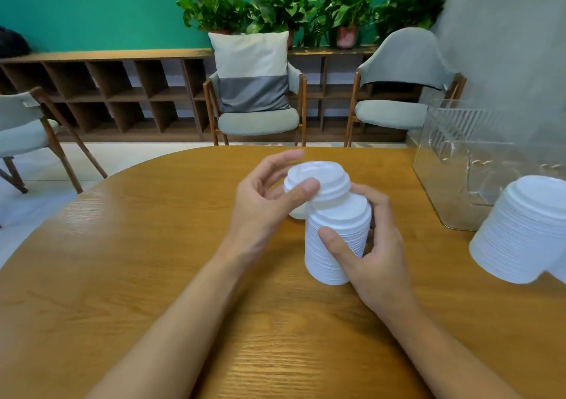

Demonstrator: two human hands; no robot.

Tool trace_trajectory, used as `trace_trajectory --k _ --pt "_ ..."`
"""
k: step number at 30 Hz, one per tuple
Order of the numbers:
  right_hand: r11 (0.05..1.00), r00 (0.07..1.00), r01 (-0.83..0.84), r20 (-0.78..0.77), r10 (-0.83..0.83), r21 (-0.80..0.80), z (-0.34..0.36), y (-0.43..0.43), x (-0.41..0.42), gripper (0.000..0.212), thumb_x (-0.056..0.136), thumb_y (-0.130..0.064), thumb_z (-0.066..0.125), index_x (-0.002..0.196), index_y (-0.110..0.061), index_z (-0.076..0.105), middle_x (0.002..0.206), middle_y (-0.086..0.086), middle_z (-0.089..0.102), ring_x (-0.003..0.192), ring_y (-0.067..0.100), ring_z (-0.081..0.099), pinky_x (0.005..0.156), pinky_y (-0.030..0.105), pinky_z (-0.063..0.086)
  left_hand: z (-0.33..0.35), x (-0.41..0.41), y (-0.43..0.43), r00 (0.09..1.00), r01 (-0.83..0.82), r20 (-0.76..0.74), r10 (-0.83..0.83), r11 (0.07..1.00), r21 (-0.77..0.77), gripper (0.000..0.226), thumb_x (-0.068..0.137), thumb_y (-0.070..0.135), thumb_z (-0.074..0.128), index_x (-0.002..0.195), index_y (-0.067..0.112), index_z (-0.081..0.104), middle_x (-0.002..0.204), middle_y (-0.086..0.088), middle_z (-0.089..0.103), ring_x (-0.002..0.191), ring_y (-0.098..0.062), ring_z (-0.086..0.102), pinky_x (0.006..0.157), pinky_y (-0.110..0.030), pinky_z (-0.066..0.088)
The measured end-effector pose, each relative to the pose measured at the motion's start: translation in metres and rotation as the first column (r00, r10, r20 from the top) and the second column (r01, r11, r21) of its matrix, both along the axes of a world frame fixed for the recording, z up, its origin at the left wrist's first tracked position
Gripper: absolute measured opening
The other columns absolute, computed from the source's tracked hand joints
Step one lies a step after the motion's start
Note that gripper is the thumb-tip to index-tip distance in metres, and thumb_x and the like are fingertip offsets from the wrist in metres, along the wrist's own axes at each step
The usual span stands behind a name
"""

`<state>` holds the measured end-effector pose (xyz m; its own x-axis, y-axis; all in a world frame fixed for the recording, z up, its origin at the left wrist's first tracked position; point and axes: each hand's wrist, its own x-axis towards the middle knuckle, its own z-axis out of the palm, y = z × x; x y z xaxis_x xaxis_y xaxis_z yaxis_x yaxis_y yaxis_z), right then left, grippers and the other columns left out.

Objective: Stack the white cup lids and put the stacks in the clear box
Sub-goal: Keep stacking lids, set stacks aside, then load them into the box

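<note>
Gripped in the right hand (376, 251), thumb across the near side and fingers curled round the far side: a tall stack of nested white plastic cup lids (333, 245), over the middle of the rounded wooden table (137, 260). Long axis close to upright, leaning slightly away and to the right, raised tops facing up, wide rims down. Lifted or resting on the tabletop: cannot tell. Pinched in the left hand (266, 202), thumb on top, other fingers behind and loosely spread: a single white plastic sip lid (321, 178), tilted, top face up and toward the camera, its near edge overlapping the top of the held stack. Just under that hand, another patch of white lid (295, 213), mostly hidden. At the right edge, well apart from the hands, a second stack of white lids (520, 233), leaning, top pointing up, partly cut off by the frame. Just behind it, at the table's far right, the clear ribbed plastic box (453, 190). Beyond the table, grey cushioned wooden chairs (260, 119).
</note>
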<state>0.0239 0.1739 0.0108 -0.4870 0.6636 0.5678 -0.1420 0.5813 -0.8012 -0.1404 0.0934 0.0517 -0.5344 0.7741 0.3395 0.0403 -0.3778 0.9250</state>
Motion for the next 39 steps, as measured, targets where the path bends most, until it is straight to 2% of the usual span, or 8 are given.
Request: trace_trajectory --k 4,8,16,25,31,35,37,39 --pt "0.999 0.999 0.037 -0.028 -0.038 -0.037 -0.001 0.001 0.000 0.079 0.075 -0.057 0.080 0.142 -0.040 0.043 0.131 -0.014 0.064 0.122 0.016 0.064 0.096 0.042 0.056 -0.005 0.010 0.003 0.999 0.030 -0.032 -0.032 0.998 -0.060 0.058 0.075 0.012 0.087 0.130 0.012 0.068 0.125 -0.002 0.075 0.109 -0.017 0.074 0.088 -0.026 0.057" --pt "0.999 1.000 0.016 -0.014 -0.017 -0.040 0.001 0.001 0.000 0.088 0.075 -0.055 0.080 0.150 -0.046 0.035 0.125 -0.017 0.066 0.116 0.011 0.067 0.093 0.031 0.056 -0.005 0.013 0.001 0.995 0.061 -0.079 -0.068 0.994 -0.088 0.056 0.076 0.011 0.085 0.130 0.013 0.069 0.124 -0.001 0.076 0.111 -0.015 0.073 0.090 -0.025 0.057" --pt "0.999 0.999 -0.032 -0.014 0.032 -0.012 0.003 0.002 0.001 0.087 0.080 -0.052 0.081 0.154 -0.037 0.039 0.141 -0.021 0.059 0.129 0.014 0.061 0.102 0.040 0.055 -0.005 0.013 -0.001 0.960 0.094 -0.255 -0.115 0.991 -0.095 0.059 0.084 0.012 0.081 0.141 0.012 0.062 0.135 -0.001 0.071 0.129 -0.019 0.064 0.110 -0.038 0.051" --pt "0.995 0.990 -0.093 0.105 0.090 0.020 -0.001 0.008 0.007 0.080 0.077 -0.053 0.084 0.144 -0.040 0.042 0.141 -0.018 0.056 0.131 0.014 0.058 0.100 0.038 0.054 -0.009 0.009 -0.001 0.941 0.203 -0.241 -0.236 0.967 -0.155 0.072 0.081 0.026 0.083 0.147 0.023 0.054 0.136 0.000 0.069 0.127 -0.020 0.065 0.107 -0.036 0.050" --pt "0.997 0.993 -0.014 0.119 0.005 0.074 0.000 0.016 0.009 0.079 0.073 -0.053 0.085 0.138 -0.044 0.041 0.136 -0.030 0.054 0.124 0.001 0.057 0.095 0.017 0.048 -0.017 0.002 0.001 0.929 -0.043 -0.369 0.014 0.997 -0.070 0.046 0.099 0.041 0.059 0.138 0.019 0.061 0.126 0.004 0.075 0.125 -0.017 0.066 0.104 -0.032 0.051" --pt "0.995 0.993 0.071 0.085 -0.078 0.076 -0.001 0.024 0.012 0.079 0.075 -0.051 0.089 0.138 -0.045 0.040 0.136 -0.039 0.050 0.125 -0.005 0.054 0.099 0.011 0.043 -0.041 -0.009 0.007 0.689 -0.319 -0.700 0.188 0.946 -0.060 0.028 0.099 0.027 0.065 0.126 0.018 0.070 0.121 0.012 0.074 0.117 -0.007 0.066 0.099 -0.032 0.052" --pt "0.994 0.993 0.078 0.081 -0.084 0.078 -0.002 0.025 0.011 0.080 0.076 -0.047 0.090 0.139 -0.044 0.041 0.137 -0.037 0.051 0.126 -0.005 0.054 0.099 0.011 0.042 -0.054 -0.014 0.012 0.482 -0.356 -0.869 0.108 0.931 -0.082 0.031 0.096 0.017 0.070 0.127 0.016 0.069 0.124 0.007 0.072 0.119 -0.012 0.065 0.098 -0.037 0.053" --pt "0.994 0.993 0.081 0.081 -0.086 0.074 -0.002 0.025 0.010 0.080 0.076 -0.047 0.089 0.139 -0.045 0.040 0.137 -0.037 0.050 0.126 -0.005 0.054 0.100 0.012 0.043 -0.061 -0.016 0.013 0.385 -0.381 -0.922 0.044 0.917 -0.116 0.032 0.095 0.011 0.071 0.126 0.014 0.070 0.123 0.001 0.072 0.120 -0.020 0.064 0.095 -0.042 0.054"
